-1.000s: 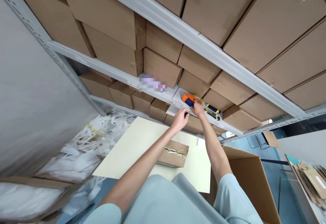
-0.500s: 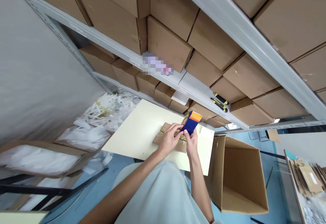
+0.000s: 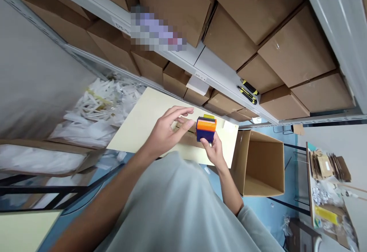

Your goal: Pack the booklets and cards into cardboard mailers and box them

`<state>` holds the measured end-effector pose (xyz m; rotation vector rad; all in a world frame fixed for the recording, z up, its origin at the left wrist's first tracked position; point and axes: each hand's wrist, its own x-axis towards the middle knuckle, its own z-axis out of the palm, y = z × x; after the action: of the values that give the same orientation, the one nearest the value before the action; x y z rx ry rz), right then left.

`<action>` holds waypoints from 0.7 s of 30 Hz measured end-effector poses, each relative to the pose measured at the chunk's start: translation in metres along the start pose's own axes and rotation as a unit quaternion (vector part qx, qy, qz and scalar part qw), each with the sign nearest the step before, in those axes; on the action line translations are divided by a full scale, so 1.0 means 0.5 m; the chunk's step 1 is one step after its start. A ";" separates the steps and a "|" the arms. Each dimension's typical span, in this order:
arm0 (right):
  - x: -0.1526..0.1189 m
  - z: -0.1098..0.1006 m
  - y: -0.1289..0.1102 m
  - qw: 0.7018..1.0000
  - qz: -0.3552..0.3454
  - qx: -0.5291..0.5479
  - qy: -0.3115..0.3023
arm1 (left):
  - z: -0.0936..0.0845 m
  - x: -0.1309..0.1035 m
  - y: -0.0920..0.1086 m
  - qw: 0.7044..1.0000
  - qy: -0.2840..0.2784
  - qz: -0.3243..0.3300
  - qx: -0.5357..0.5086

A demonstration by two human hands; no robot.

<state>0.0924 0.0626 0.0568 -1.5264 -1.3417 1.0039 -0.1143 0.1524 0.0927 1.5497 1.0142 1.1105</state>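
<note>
My right hand [image 3: 215, 152] grips a blue and orange tape dispenser [image 3: 205, 134], with a bit of yellow tape roll showing behind it. Beside it on the left, my left hand [image 3: 166, 130] is empty, its thumb and fingers apart. Under both hands a small flat cardboard box [image 3: 191, 139] lies on a cream-coloured tabletop [image 3: 134, 124]. The left hand and the dispenser hide much of that box.
Shelves of cardboard boxes [image 3: 275, 68] rise beyond the tabletop. Two yellow-and-black utility knives [image 3: 248, 94] lie on a shelf. A large open carton [image 3: 265, 164] stands at the right. White packing scraps [image 3: 99, 103] are heaped at the left.
My left hand has come away from the tape dispenser and moved left, its fingers opening. The dispenser has turned in my right hand, so its orange end faces me. The view has shifted.
</note>
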 end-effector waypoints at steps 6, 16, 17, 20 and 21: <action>-0.048 -0.037 -0.010 0.991 -0.041 -0.122 -0.036 | -0.036 0.019 0.033 0.993 -0.107 0.045 0.011; -0.061 -0.089 -0.019 0.929 -0.237 -0.284 -0.021 | -0.048 0.022 0.070 0.975 -0.187 0.116 0.042; -0.063 -0.092 -0.019 0.924 -0.245 -0.292 -0.022 | -0.048 0.022 0.072 0.973 -0.190 0.118 0.048; -0.071 -0.102 -0.017 0.918 -0.252 -0.306 -0.024 | -0.043 0.020 0.081 0.971 -0.189 0.129 0.062; -0.073 -0.105 -0.015 0.917 -0.252 -0.309 -0.025 | -0.040 0.018 0.085 0.971 -0.188 0.134 0.065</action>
<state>0.1357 0.0220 0.0819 -1.4552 -2.0838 0.2956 -0.1273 0.1566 0.1384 1.9580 0.6424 0.8910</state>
